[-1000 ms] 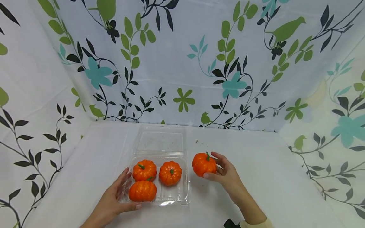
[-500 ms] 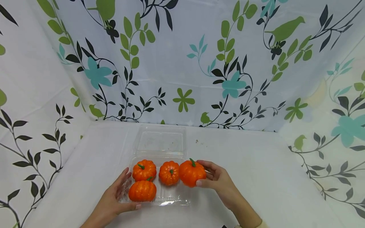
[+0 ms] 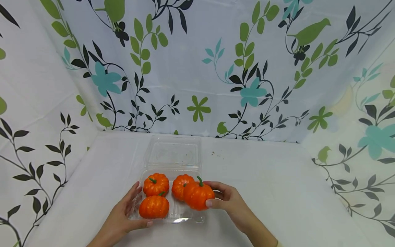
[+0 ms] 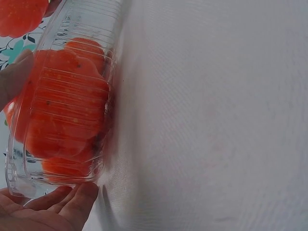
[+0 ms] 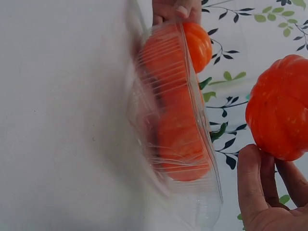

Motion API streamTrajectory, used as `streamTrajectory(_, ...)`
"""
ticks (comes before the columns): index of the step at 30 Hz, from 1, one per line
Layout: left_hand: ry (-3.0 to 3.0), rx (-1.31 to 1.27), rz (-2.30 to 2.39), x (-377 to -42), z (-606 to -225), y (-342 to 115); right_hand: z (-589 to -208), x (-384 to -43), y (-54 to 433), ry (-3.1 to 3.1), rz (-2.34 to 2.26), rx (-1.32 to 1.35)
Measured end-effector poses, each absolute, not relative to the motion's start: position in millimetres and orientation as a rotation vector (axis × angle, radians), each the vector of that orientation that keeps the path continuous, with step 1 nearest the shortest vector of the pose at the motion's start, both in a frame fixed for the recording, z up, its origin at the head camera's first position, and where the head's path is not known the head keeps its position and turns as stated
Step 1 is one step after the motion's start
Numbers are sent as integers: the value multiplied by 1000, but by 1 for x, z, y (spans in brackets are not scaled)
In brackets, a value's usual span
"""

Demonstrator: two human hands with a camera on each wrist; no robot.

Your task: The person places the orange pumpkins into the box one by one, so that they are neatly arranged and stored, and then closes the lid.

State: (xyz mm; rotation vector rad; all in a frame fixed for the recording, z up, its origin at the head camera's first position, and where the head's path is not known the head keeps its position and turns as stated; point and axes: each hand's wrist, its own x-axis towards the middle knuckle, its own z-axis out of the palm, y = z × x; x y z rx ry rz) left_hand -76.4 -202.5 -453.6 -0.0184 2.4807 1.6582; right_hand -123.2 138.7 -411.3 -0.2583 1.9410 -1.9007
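Note:
In the head view, my right hand (image 3: 232, 205) holds a small orange toy pumpkin (image 3: 198, 196) with a green stem between thumb and fingers. It is above the right side of a clear plastic clamshell container (image 3: 179, 213). Three others lie inside: a back-left pumpkin (image 3: 155, 184), a front-left pumpkin (image 3: 154, 207) lying on its side, and a back-right pumpkin (image 3: 181, 187), partly hidden by the held one. My left hand (image 3: 121, 216) holds the container's left side, thumb along the front. The right wrist view shows the held pumpkin (image 5: 284, 108) apart from the container wall (image 5: 211, 168).
The container's clear lid (image 3: 174, 153) lies folded open toward the back. Small dark specks (image 3: 213, 153) mark the white tabletop (image 3: 262, 178) right of the lid. A leaf-and-bird patterned cloth (image 3: 197, 75) hangs behind and at both sides.
My right hand has carried its pumpkin leftward and toward me, from beside the container to above its right side. My left hand and the other pumpkins have stayed put.

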Motion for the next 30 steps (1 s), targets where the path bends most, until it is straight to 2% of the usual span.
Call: streamTrajectory(30,2470,-38,1649,-76,-456,-204,-414,-120,117,2135,-1671,-311)
